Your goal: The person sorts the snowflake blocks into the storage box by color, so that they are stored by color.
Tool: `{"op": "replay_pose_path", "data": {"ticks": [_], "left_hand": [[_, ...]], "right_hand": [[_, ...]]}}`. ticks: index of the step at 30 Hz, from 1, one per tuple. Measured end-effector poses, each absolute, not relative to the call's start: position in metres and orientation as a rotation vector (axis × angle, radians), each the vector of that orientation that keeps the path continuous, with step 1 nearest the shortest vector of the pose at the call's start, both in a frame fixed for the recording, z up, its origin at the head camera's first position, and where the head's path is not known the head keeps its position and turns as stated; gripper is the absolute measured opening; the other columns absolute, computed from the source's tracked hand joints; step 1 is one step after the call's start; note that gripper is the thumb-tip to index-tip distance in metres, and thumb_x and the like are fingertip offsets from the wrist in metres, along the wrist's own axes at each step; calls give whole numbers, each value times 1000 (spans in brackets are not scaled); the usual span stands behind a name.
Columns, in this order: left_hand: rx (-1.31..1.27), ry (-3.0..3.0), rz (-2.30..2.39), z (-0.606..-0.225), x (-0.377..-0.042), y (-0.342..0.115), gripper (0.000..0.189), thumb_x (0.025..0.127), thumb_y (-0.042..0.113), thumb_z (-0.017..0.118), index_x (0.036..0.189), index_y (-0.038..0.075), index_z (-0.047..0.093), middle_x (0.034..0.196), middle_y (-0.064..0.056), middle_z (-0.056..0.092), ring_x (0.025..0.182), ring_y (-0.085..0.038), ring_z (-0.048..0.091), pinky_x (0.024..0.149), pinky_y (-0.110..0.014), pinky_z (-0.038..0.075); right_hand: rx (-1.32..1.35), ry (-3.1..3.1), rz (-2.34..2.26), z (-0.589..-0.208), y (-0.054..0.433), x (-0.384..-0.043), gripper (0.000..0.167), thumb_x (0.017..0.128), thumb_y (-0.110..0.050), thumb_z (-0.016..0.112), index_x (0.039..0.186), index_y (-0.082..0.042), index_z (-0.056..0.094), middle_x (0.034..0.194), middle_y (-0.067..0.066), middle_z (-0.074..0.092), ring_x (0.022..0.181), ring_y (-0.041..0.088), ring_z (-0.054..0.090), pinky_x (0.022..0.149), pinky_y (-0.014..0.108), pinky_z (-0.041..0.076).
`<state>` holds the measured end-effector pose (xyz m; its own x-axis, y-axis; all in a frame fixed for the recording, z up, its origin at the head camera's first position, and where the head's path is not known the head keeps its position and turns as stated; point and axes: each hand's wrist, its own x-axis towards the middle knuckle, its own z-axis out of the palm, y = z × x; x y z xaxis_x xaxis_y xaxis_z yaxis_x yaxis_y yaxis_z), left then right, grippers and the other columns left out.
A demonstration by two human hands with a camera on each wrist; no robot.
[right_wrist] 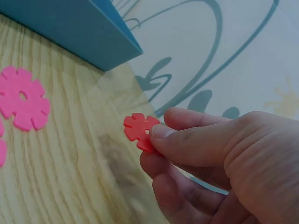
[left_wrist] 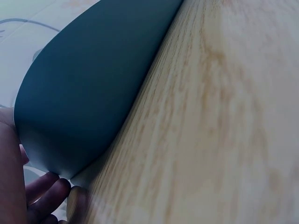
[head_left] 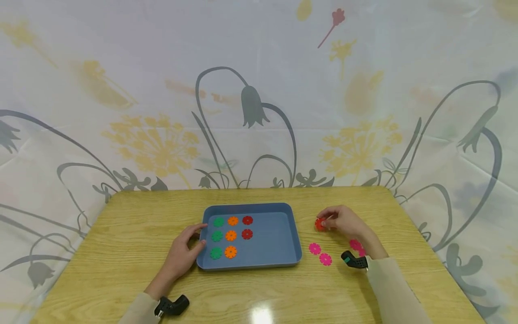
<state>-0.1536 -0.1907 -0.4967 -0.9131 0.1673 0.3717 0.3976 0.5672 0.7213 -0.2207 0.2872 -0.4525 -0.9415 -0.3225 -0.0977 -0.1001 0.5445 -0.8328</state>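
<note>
My left hand (head_left: 184, 249) grips the left wall of a shallow blue tray (head_left: 272, 238), index fingertip over the rim and thumb against it. In the left wrist view, curled fingers lie beside the outer wall of the tray (left_wrist: 93, 84). Inside the tray are columns of notched plastic discs: three green ones (head_left: 217, 236), three orange ones (head_left: 231, 236) and two dark red ones (head_left: 247, 234). Right of the tray, my right hand (head_left: 341, 221) pinches a red notched disc (right_wrist: 138, 128) between thumb and fingers, above the wooden table.
Two pink discs (head_left: 319, 254) lie between the tray and my right forearm. More pink discs (head_left: 356, 245) are partly hidden beside my right wrist. The wooden table (head_left: 154, 207) ends at a patterned cloth backdrop (head_left: 251, 148).
</note>
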Motion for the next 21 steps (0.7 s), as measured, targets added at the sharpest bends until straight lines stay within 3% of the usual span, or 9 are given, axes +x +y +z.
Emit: {"op": "replay_pose_path", "data": {"ticks": [9, 16, 21], "left_hand": [[-467, -2543, -1268, -496, -153, -191, 41, 87, 12, 64, 127, 14, 57, 120, -3, 56, 93, -15, 56, 80, -40, 45], [-466, -2546, -1266, -496, -153, -191, 40, 87, 13, 64, 127, 14, 57, 120, -2, 57, 93, -14, 56, 79, -40, 45], [-467, -2552, -1263, -498, -154, -191, 40, 88, 14, 64, 128, 14, 57, 121, -3, 56, 94, -15, 56, 79, -40, 44]], "right_hand": [[-366, 2502, -1465, -438, 273, -225, 18, 85, -9, 67, 102, -2, 68, 96, 13, 64, 85, 29, 64, 73, 42, 52], [-406, 2475, -1467, -404, 247, -213, 20, 86, -1, 63, 104, 7, 64, 99, 19, 62, 91, 39, 62, 79, 52, 47], [-452, 2465, -1482, -418, 240, -226, 20, 86, -6, 65, 104, 1, 66, 99, 14, 64, 90, 38, 62, 80, 51, 47]]}}
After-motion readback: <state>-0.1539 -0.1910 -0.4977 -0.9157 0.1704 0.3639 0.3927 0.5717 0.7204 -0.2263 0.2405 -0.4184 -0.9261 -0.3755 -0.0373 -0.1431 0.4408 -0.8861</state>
